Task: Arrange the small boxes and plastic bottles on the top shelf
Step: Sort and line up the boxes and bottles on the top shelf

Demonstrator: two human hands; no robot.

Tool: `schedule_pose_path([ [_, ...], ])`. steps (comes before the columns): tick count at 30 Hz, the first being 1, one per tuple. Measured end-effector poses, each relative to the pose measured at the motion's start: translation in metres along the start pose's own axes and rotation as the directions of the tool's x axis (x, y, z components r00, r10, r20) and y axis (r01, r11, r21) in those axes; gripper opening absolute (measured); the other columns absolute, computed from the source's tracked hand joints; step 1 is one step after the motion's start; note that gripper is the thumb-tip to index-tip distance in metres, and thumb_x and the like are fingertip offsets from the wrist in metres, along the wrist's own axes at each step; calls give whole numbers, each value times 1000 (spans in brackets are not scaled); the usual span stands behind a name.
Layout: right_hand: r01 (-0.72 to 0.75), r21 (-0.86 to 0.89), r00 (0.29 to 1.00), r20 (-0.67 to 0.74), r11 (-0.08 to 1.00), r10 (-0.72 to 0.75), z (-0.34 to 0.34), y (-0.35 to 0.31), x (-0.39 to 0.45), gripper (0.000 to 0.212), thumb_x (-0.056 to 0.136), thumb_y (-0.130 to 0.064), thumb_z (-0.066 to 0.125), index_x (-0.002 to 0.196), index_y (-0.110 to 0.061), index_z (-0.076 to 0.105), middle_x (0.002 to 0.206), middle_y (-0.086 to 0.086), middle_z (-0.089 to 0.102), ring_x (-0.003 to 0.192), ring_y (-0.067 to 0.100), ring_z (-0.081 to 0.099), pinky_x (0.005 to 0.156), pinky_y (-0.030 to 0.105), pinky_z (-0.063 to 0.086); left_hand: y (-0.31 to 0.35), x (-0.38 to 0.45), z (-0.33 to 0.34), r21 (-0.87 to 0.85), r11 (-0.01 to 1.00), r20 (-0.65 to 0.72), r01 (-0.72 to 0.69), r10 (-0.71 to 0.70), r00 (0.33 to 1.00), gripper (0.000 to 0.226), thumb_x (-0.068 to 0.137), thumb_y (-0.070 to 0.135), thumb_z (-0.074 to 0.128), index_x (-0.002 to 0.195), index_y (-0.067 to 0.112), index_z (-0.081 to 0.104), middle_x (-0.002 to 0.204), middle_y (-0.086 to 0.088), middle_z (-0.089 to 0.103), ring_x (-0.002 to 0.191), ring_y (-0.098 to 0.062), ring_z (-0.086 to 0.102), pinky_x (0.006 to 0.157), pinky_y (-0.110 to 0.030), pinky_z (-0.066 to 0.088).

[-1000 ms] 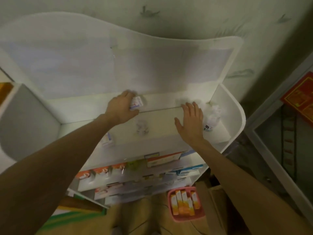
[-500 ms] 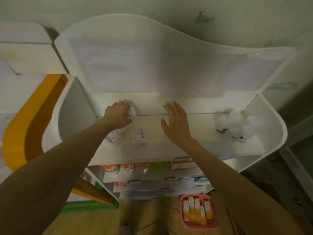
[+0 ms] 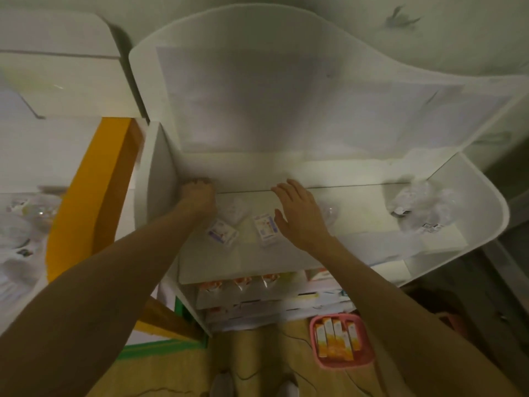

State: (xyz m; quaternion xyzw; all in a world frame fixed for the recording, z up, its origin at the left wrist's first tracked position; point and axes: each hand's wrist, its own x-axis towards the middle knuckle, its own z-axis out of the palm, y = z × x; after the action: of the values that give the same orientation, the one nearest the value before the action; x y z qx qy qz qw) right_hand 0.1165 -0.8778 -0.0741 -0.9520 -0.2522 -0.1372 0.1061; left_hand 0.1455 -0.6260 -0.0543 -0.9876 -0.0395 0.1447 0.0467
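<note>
My left hand (image 3: pixel 197 194) reaches into the back left corner of the white top shelf (image 3: pixel 257 267), fingers curled down against the back wall; the small box it carried is hidden under it. My right hand (image 3: pixel 297 213) hovers flat and open over the shelf's middle. Two small white boxes with purple print (image 3: pixel 221 232) (image 3: pixel 266 228) lie between the hands, and a paler box (image 3: pixel 235 209) sits behind them. A clear plastic bottle (image 3: pixel 328 211) lies just right of my right hand. Several clear plastic bottles (image 3: pixel 416 209) are heaped at the shelf's right end.
Lower shelves (image 3: pixel 257 290) hold orange and white boxes. A pink basket (image 3: pixel 363 359) with orange boxes stands on the floor to the right. A second white unit with an orange panel (image 3: pixel 86 196) adjoins on the left, with clear bottles (image 3: pixel 25 213) on it.
My left hand moved left along the back wall into the shelf's corner, and its box is no longer visible. My right hand stayed open over the middle. The camera turned left.
</note>
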Motion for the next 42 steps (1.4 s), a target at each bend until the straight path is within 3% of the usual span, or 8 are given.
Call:
schedule_pose_path([
  [8, -124, -8, 992, 22, 992, 124, -22, -27, -6, 54, 92, -25, 60, 142, -12, 46, 144, 8, 49, 142, 31, 35, 114, 44, 33, 8, -11, -25, -154, 983, -66, -97, 88, 994, 67, 92, 34, 58, 148, 6, 33, 148, -15, 39, 135, -32, 40, 108, -42, 36],
  [12, -149, -5, 989, -2, 989, 149, -39, -36, -17, 55, 92, -27, 59, 143, -13, 46, 144, 8, 50, 141, 30, 35, 115, 43, 32, 0, -32, -43, -171, 972, -240, -160, 116, 964, 55, 91, 33, 56, 138, 5, 45, 136, -14, 51, 121, -31, 52, 98, -38, 45],
  [18, -112, 19, 990, -79, 994, 113, -64, -61, -31, 54, 91, -25, 60, 141, -11, 47, 140, 9, 52, 138, 31, 37, 115, 43, 32, -21, -86, -50, -169, 926, -478, -338, 223, 850, 48, 94, 36, 54, 132, 7, 54, 133, -13, 54, 117, -31, 53, 96, -36, 43],
  [23, -28, 80, 982, -183, 996, 43, -74, -106, -35, 53, 86, -21, 67, 136, -9, 52, 136, 9, 56, 135, 33, 42, 109, 45, 39, -29, -145, -61, -292, 864, -664, -410, 126, 737, 39, 95, 38, 53, 124, 12, 60, 129, -7, 56, 110, -25, 57, 89, -34, 46],
  [26, 0, 141, 965, -260, 990, 37, -81, -140, -34, 52, 86, -20, 65, 135, -9, 53, 136, 10, 56, 135, 33, 43, 109, 44, 38, -51, -173, -69, -172, 888, -736, -426, 171, 655, 37, 96, 36, 48, 118, 11, 64, 120, -8, 62, 109, -28, 57, 105, -39, 37],
  [30, 46, 231, 942, -335, 972, 35, -91, -185, -22, 48, 87, -19, 62, 134, -10, 53, 135, 10, 55, 133, 32, 43, 109, 46, 40, -110, -208, -71, -186, 932, -812, -312, 33, 582, 32, 100, 26, 46, 116, 6, 64, 116, -12, 64, 111, -30, 56, 116, -43, 23],
  [36, 173, 288, 926, -374, 942, -56, -102, -276, -2, 49, 89, -17, 61, 136, -10, 51, 143, 10, 50, 142, 29, 36, 117, 44, 31, -218, -248, -38, -245, 966, -709, -88, -116, 696, 47, 101, 38, 44, 132, 5, 54, 136, -13, 54, 126, -30, 49, 120, -43, 22],
  [42, 319, 263, 903, -376, 910, -208, -80, -380, 20, 48, 91, -21, 58, 137, -13, 51, 144, 4, 49, 145, 25, 31, 119, 38, 27, -312, -278, 14, -217, 962, -421, 168, -248, 872, 68, 93, 40, 57, 144, 2, 34, 156, -20, 26, 136, -38, 36, 114, -41, 24],
])
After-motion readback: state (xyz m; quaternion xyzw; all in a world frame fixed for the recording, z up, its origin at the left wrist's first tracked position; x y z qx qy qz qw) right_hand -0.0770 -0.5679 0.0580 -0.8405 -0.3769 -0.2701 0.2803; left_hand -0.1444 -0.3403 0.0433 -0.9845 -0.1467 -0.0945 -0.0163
